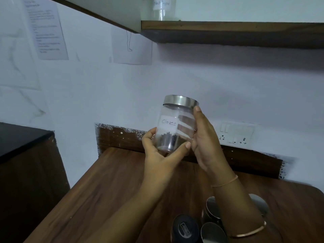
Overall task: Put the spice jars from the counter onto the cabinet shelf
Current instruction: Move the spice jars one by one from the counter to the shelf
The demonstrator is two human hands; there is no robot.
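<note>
Jar (177,125): marked "Cloves", upright, held in the air above the counter (108,186).
Left hand (161,155): fingers wrapped round its base.
Right hand (205,137): clasping its side.
Shelf (228,26): one jar (162,7) there.

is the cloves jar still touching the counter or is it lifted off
Apart. The head view shows the cloves jar held in the air by the left hand and right hand, with wall visible behind it, well above the wooden counter.

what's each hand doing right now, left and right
Left hand: closed on the base of the cloves jar.
Right hand: closed on the same jar's side, fingertip near the lid.
</note>
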